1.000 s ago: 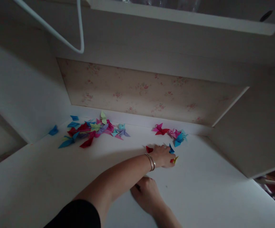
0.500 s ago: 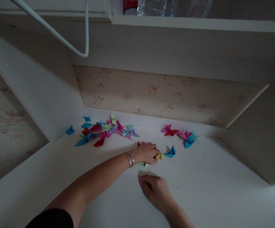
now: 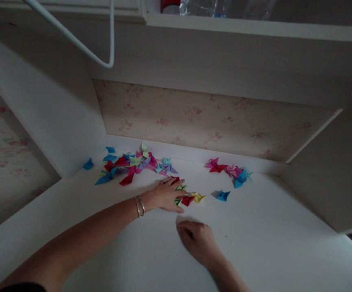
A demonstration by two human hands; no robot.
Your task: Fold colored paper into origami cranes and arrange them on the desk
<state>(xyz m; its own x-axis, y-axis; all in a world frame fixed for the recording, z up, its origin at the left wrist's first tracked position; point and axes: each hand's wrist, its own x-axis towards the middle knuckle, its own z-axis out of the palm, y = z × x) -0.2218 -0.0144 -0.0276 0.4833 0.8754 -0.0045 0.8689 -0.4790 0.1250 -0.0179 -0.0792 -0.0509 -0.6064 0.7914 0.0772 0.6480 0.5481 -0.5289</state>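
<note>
My left hand (image 3: 167,195), with bracelets at the wrist, lies palm down with its fingers spread. Around and under its fingers are folded paper pieces that look like origami cranes: a red crane (image 3: 187,200), a green one (image 3: 181,187) and a dark red one (image 3: 175,178). A yellow crane (image 3: 198,197) lies just past the fingertips. Further right, apart from the hand, sits a blue crane (image 3: 223,196). Nearer to me, my right hand (image 3: 198,243) rests on the white tabletop (image 3: 145,251), curled into a loose fist with nothing visible in it.
A heap of colourful cranes (image 3: 133,164) lies at the back left, a smaller group (image 3: 232,171) at the back right. A single blue crane (image 3: 88,164) is by the left panel. Overhead are a shelf (image 3: 255,30) and a white bent tube (image 3: 72,38).
My left hand has drawn back to the left and its fingers have spread, uncovering the red, green and yellow cranes. The lone blue crane has turned and shifted slightly right. My right hand stays put.
</note>
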